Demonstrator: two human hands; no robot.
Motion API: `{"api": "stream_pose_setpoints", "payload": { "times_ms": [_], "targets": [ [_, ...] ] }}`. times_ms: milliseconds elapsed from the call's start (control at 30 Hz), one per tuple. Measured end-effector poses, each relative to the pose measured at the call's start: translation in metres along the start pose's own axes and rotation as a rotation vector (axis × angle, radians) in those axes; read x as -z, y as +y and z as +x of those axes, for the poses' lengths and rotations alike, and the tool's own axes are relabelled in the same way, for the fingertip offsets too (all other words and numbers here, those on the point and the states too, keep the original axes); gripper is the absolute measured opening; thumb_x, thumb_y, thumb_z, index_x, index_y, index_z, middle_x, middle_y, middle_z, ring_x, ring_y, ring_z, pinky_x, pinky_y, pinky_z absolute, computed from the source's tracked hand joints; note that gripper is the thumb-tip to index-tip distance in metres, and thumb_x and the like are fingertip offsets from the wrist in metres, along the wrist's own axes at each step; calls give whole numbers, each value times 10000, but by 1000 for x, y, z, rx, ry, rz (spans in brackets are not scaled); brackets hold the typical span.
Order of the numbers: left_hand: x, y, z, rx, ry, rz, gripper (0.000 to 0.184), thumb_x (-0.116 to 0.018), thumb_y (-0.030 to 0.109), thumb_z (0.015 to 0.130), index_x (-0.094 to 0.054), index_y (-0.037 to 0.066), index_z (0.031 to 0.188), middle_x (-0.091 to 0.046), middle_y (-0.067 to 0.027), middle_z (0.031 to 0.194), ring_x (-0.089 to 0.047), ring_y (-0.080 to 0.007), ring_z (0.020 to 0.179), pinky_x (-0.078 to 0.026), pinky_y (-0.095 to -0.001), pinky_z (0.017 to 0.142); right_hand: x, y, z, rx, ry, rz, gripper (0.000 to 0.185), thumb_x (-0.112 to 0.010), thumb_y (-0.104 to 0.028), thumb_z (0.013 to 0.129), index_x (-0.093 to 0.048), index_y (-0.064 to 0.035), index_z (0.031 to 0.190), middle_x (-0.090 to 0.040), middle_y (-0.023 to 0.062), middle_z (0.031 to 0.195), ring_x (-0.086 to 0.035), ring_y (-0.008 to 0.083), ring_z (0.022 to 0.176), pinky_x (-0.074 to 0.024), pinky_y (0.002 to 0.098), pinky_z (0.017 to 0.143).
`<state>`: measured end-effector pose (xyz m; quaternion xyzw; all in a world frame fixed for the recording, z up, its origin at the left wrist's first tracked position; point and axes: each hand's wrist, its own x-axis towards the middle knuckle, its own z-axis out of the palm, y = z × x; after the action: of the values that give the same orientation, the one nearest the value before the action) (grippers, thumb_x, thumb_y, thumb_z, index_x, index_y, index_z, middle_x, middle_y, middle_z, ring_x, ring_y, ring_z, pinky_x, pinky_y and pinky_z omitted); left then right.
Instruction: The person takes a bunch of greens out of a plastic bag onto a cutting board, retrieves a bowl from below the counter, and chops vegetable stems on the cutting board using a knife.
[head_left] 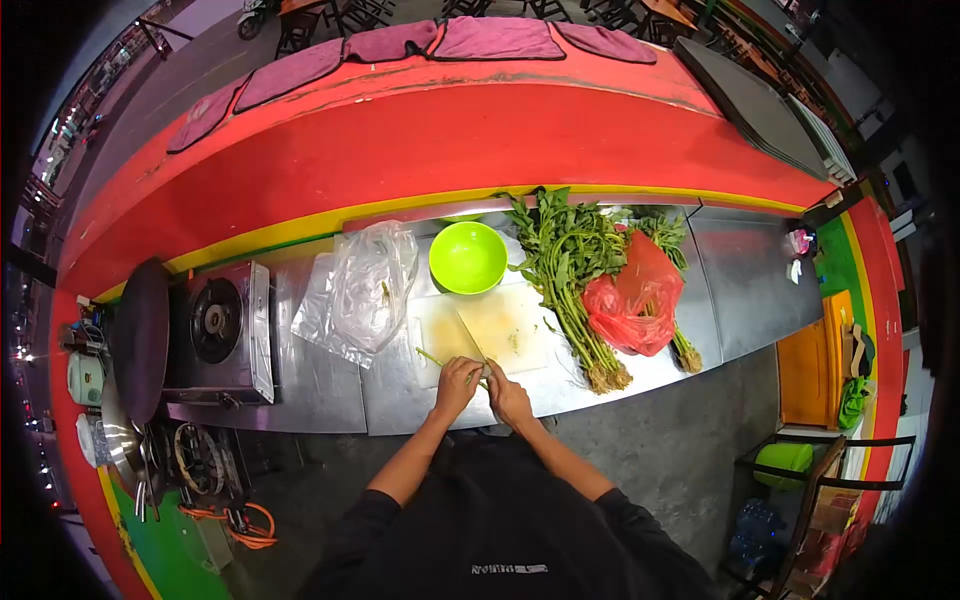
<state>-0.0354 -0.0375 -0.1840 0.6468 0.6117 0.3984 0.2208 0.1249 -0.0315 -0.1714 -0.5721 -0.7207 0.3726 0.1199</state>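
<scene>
My left hand point(459, 384) is closed on a thin green stem point(428, 356), whose end sticks out to the left over the white cutting board point(533, 353). Close beside it, my right hand point(511, 402) grips a knife point(470, 332) with its blade pointing away from me across the board. Small green bits lie on the board's right half. Just behind the board stands a bright green bowl point(468, 258). Right of it lies a bunch of leafy greens point(562, 270) with roots toward me, and a red plastic bag point(640, 305) rests on more greens.
Clear plastic bags point(372, 290) lie left of the board on the metal counter point(325, 400). Farther left is a gas stove point(215, 325) with a dark round pan point(141, 340) beside it. A red wall point(450, 140) bounds the counter's back, with pink cloths point(497, 40) along its top.
</scene>
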Motion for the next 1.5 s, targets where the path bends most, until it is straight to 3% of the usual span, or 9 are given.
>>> {"api": "stream_pose_setpoints", "payload": {
  "times_ms": [367, 467, 567, 700, 900, 1167, 1400, 1500],
  "targets": [
    [1, 2, -3, 10, -31, 40, 137, -725, 63, 841, -742, 41, 975, -668, -108, 922, -631, -318, 905, -482, -436, 815, 2, 2, 6, 30, -16, -91, 478, -459, -317, 1050, -388, -240, 1517, -678, 265, 743, -665, 481, 689, -515, 588, 624],
    [3, 5, -3, 13, -14, 36, 154, -726, 54, 833, -742, 45, 987, -661, -106, 907, -630, -315, 900, -483, -435, 816, 8, 9, 2, 24, -41, -154, 469, -446, -328, 1055, -379, -271, 1516, -679, 251, 763, -672, 469, 723, -525, 590, 667],
    [2, 2, -4, 4, 2, 11, 154, -727, 61, 831, -744, 61, 983, -662, -102, 905, -629, -313, 901, -482, -434, 823, 19, 18, -2, -61, 80, -35, 458, -462, -334, 1049, -405, -261, 1498, -698, 272, 814, -675, 489, 747, -518, 601, 677],
    [-5, -1, -2, 17, -8, 61, 136, -722, 104, 846, -751, 89, 978, -667, -78, 916, -625, -294, 925, -458, -431, 807, 43, 20, -5, -115, 15, -120, 434, -456, -327, 1049, -429, -258, 1477, -697, 282, 829, -673, 503, 794, -509, 605, 711],
    [-13, 5, 6, -9, -13, 92, 121, -708, 137, 860, -753, 112, 970, -686, -45, 932, -621, -269, 941, -431, -422, 813, 32, 7, -6, -179, -7, 93, 431, -428, -368, 1054, -434, -244, 1467, -687, 323, 877, -664, 532, 844, -514, 619, 784],
    [-15, 4, 3, -15, -13, 92, 120, -712, 152, 864, -757, 117, 969, -692, -33, 932, -620, -261, 943, -428, -415, 825, 25, 2, -10, -129, 0, 117, 426, -450, -340, 1050, -455, -216, 1458, -683, 308, 807, -670, 517, 780, -518, 605, 721],
    [-14, 4, 4, -12, -31, 89, 124, -709, 159, 870, -757, 108, 971, -693, -33, 940, -620, -258, 949, -428, -416, 832, 9, 6, -14, -173, 9, 139, 437, -442, -353, 1059, -439, -235, 1480, -690, 310, 850, -669, 528, 830, -519, 597, 764],
    [-13, 4, 4, -15, -40, 99, 119, -713, 153, 863, -753, 100, 963, -694, -37, 950, -620, -263, 950, -428, -420, 833, 4, 5, -15, -110, 8, -35, 490, -449, -320, 1053, -377, -223, 1527, -687, 285, 821, -676, 492, 746, -531, 592, 702]
  ]
}}
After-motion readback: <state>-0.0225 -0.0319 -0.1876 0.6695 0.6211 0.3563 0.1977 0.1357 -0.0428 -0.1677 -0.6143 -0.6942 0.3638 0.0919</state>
